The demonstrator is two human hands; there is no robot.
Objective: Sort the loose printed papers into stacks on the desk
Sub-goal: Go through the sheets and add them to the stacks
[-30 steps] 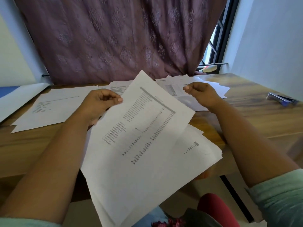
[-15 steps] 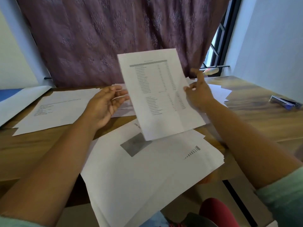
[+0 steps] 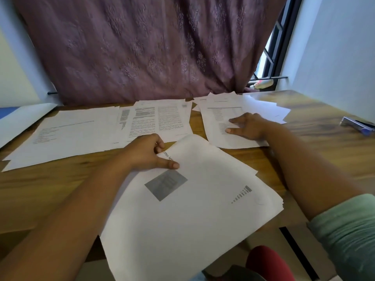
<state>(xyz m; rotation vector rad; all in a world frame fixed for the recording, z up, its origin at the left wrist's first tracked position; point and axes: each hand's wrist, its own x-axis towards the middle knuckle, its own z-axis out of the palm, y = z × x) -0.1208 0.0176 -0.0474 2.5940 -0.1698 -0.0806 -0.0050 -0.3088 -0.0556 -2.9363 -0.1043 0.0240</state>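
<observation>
**Papers spread across wooden surface as you work through the pile**

Your left hand (image 3: 149,154) rests on the upper left corner of the near pile of papers (image 3: 182,209), thumb laid flat on the top sheet and the other fingers curled at its edge; whether they pinch that edge, the view does not show. The pile lies askew on the surface (image 3: 40,189), its lower part hanging past the near edge toward your lap, and its top sheet bears a grey printed block and a short column of figures. Your right hand (image 3: 246,126) lies released, fingers straight and spread, pressing flat on the top sheet of the right stack (image 3: 221,126), a page of listed lines. Behind that stack, more sheets fan out loosely toward the window. A middle stack (image 3: 162,120) of densely printed two-column pages sits between your hands, further back, its right edge apart from the right stack. A left stack (image 3: 67,134) with sparse text lies beside it, their edges overlapping. A blue stapler (image 3: 358,124) rests well apart at the far right of the surface. A mauve patterned curtain (image 3: 142,47) hangs behind.
</observation>
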